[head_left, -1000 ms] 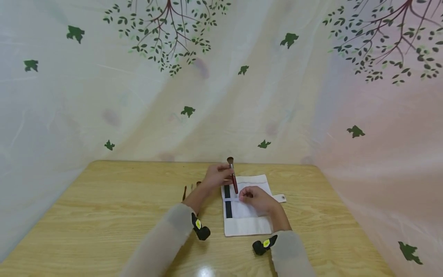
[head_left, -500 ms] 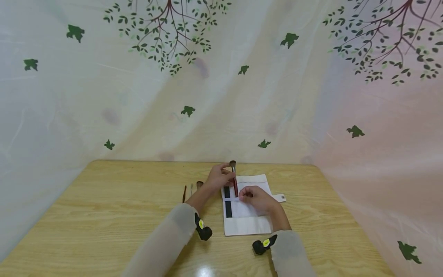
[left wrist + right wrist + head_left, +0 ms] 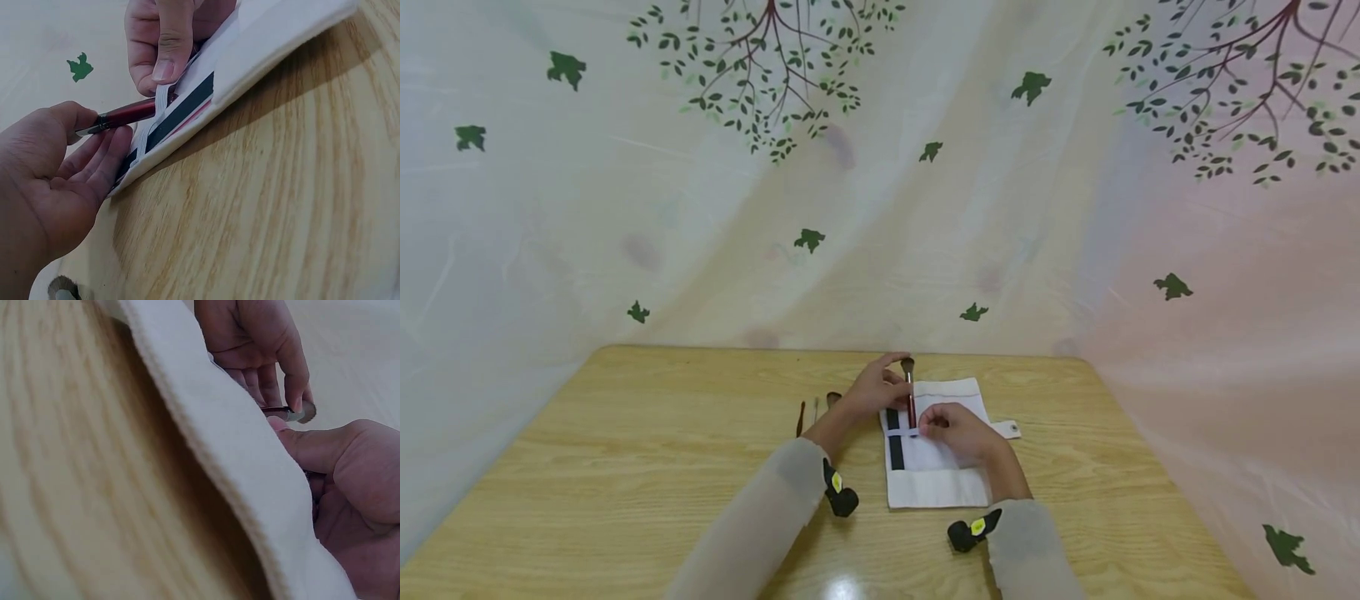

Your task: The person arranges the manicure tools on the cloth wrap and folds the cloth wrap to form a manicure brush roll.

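A makeup brush [image 3: 912,408] with a dark red handle stands bristles up over an open white brush roll [image 3: 936,492]. My left hand [image 3: 874,390] pinches it near the metal collar, between thumb and fingers. In the left wrist view, the handle's lower end passes under a white elastic band [image 3: 161,103] of the roll. My right hand [image 3: 958,429] pinches that band, lifting it in a small loop; its thumb lies on the band in the left wrist view. A black strip [image 3: 896,452] lies under the band along the roll's left side. The roll's edge partly hides the brush in the right wrist view.
Left of the roll, several more brushes lie on the wooden table, among them a thin red-brown one [image 3: 801,418] and one with full bristles [image 3: 833,398]. A snap tab [image 3: 1006,429] sticks out at the roll's right. Patterned cloth [image 3: 880,208] hangs behind the table.
My left hand has lowered the brush and shifted it slightly right, bringing its handle end to the elastic band. The right hand has stayed in place.
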Demonstrator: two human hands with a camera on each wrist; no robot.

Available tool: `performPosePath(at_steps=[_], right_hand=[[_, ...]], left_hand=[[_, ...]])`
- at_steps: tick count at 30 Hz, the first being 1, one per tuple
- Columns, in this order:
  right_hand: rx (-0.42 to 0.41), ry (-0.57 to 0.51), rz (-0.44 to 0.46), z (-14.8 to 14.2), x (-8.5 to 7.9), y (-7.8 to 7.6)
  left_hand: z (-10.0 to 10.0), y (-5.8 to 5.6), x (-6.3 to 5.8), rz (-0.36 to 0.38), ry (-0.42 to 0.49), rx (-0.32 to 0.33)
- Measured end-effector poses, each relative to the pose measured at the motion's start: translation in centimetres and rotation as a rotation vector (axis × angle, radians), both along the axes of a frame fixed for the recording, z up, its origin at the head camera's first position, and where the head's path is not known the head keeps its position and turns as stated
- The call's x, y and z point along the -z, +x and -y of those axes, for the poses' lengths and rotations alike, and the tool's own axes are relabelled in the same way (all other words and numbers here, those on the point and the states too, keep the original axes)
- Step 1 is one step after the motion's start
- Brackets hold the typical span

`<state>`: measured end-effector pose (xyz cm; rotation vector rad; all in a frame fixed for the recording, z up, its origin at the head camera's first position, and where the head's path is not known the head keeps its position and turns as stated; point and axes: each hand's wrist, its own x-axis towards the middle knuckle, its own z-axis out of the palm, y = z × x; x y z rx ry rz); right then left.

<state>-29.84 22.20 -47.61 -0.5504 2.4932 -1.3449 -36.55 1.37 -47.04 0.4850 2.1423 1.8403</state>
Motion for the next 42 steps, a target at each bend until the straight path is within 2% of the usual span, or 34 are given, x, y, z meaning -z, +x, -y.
performPosePath(at_steps=[9,17,19,24,27,42], right_hand=[[-0.006,-0.003,-0.028,-0.11,-0.04,0.18],[0.001,0.003,-0.031,-0.15,0.2,0.08],[-0.005,0.012,-0.033,0.09,-0.53,0.52],[0.01,0.026,-0.022,0.18,-0.69,0.63],[0.021,0.025,-0.02,-0.05,0.0,0.22],[0.014,0.001,-0.013,0.02,-0.14,0.27]], left_hand=[[-0.13,-0.14,0.41,0.013,0.036,0.019],[-0.06,-0.05,0.36,0.025,0.005,0.043],[-0.03,-0.16,0.46,0.024,-0.001,0.048],[0.09,-0.05,0.49,0.015,-0.006,0.061],[0.11,0.17,0.45,0.008,0.004,0.066],[0.35,0.37,0.38,-0.109,-0.083,0.093]])
